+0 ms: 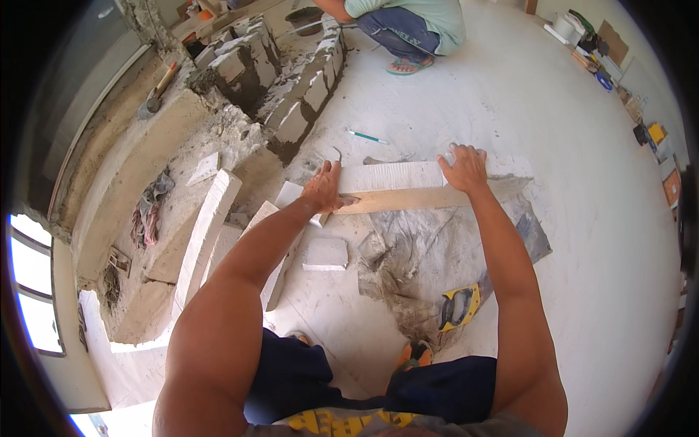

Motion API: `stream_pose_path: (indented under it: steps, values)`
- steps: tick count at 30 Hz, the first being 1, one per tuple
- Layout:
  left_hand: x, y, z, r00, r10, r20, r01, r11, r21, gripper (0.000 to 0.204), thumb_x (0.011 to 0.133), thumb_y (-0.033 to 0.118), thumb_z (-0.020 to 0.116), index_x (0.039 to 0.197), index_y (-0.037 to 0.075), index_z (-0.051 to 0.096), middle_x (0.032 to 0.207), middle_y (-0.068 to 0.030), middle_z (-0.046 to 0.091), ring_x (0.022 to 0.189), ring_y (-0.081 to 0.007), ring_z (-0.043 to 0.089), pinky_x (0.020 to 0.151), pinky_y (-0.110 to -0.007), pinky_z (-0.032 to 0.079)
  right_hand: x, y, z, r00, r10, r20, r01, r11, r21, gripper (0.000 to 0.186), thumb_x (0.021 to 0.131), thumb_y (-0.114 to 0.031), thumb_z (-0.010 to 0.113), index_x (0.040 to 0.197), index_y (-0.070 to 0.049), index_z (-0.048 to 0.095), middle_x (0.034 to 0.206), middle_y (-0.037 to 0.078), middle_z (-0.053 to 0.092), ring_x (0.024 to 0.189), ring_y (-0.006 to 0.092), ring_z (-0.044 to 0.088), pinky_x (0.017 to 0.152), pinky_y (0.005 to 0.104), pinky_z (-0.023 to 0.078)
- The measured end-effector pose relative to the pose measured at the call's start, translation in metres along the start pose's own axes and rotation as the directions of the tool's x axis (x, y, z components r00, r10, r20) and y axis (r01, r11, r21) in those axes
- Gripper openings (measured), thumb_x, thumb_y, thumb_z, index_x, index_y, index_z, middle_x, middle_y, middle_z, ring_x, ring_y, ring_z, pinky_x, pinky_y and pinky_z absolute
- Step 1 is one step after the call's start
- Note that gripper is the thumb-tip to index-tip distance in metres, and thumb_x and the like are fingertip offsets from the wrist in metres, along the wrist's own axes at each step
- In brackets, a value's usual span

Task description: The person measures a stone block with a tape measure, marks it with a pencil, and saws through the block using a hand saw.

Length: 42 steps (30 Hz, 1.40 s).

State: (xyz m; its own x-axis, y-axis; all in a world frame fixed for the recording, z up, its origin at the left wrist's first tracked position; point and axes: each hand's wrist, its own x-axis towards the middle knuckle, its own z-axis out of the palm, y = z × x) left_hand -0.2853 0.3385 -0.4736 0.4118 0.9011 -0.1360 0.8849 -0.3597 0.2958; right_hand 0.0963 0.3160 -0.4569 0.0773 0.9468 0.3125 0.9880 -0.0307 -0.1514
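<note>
A long white block (pixel 389 175), like a lightweight concrete block, lies crosswise in front of me. Along its near side runs a tan strip that looks like wood (pixel 408 199). My left hand (pixel 322 189) grips the block's left end, its thumb against the tan strip. Over the right part of the block, my right hand (pixel 464 169) is closed with its fingers toward the far edge. Below the block a crumpled grey plastic sheet (pixel 415 255) is spread on the floor. On that sheet rests a handsaw handle (pixel 459 307), yellow and black; I cannot make out its blade.
A green pencil-like stick (pixel 368 137) lies beyond the block. Cut white pieces (pixel 325 254) and slabs (pixel 207 237) are at left, beside a rough ledge with a hammer (pixel 156 93). A low mortared block wall (pixel 306 98) curves behind. Another person (pixel 408 33) squats at the back.
</note>
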Motion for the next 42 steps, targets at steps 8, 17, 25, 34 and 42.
stream_pose_path:
  steps: [8, 17, 25, 34, 42]
  values:
    - [-0.007, 0.003, -0.004, 0.999, -0.020, 0.028, 0.022, 0.999, -0.050, 0.111, 0.074, 0.054, 0.094, 0.148, -0.002, 0.033, 0.154, -0.0393, 0.037, 0.137, -0.0550, 0.052, 0.113, -0.054, 0.050, 0.021, -0.002, -0.015, 0.970, 0.132, 0.205, -0.147, 0.987, 0.062, 0.054, 0.098, -0.055, 0.063, 0.114, -0.006, 0.079, 0.112, 0.016, 0.078, 0.115, 0.0316, 0.069, 0.104, 0.0503, 0.041]
    - [-0.002, 0.000, -0.002, 0.998, -0.029, 0.050, 0.032, 0.998, -0.046, 0.114, 0.074, 0.054, 0.095, 0.150, -0.002, 0.031, 0.153, -0.0379, 0.038, 0.134, -0.0535, 0.056, 0.109, -0.054, 0.052, 0.017, 0.002, -0.008, 0.985, 0.100, 0.140, -0.109, 0.992, 0.062, 0.052, 0.100, -0.054, 0.062, 0.119, -0.008, 0.078, 0.120, 0.014, 0.078, 0.120, 0.0312, 0.067, 0.106, 0.0492, 0.042]
    - [-0.002, 0.000, -0.001, 0.999, -0.030, 0.039, 0.031, 0.999, -0.041, 0.115, 0.072, 0.055, 0.095, 0.149, -0.002, 0.033, 0.154, -0.0382, 0.038, 0.131, -0.0538, 0.058, 0.108, -0.054, 0.052, 0.019, 0.001, -0.011, 0.975, 0.104, 0.197, -0.113, 0.993, 0.033, 0.052, 0.101, -0.054, 0.059, 0.118, -0.008, 0.077, 0.123, 0.012, 0.077, 0.121, 0.0309, 0.066, 0.106, 0.0492, 0.041]
    - [-0.001, -0.005, 0.004, 1.000, -0.003, 0.019, 0.003, 0.999, -0.039, 0.116, 0.073, 0.056, 0.095, 0.152, 0.000, 0.030, 0.153, -0.0365, 0.038, 0.131, -0.0538, 0.057, 0.108, -0.055, 0.052, 0.018, 0.001, -0.010, 0.984, 0.091, 0.154, -0.101, 0.993, 0.055, 0.051, 0.100, -0.053, 0.061, 0.114, -0.006, 0.077, 0.119, 0.013, 0.078, 0.120, 0.0318, 0.067, 0.105, 0.0502, 0.042]
    - [0.000, -0.004, 0.001, 0.998, -0.032, 0.051, 0.034, 0.999, -0.042, 0.118, 0.073, 0.054, 0.095, 0.156, 0.001, 0.030, 0.156, -0.0358, 0.037, 0.136, -0.0521, 0.056, 0.112, -0.052, 0.051, 0.018, 0.000, -0.008, 0.989, 0.075, 0.131, -0.081, 0.996, 0.041, 0.050, 0.098, -0.051, 0.063, 0.112, -0.006, 0.078, 0.116, 0.014, 0.078, 0.116, 0.0326, 0.068, 0.103, 0.0509, 0.042]
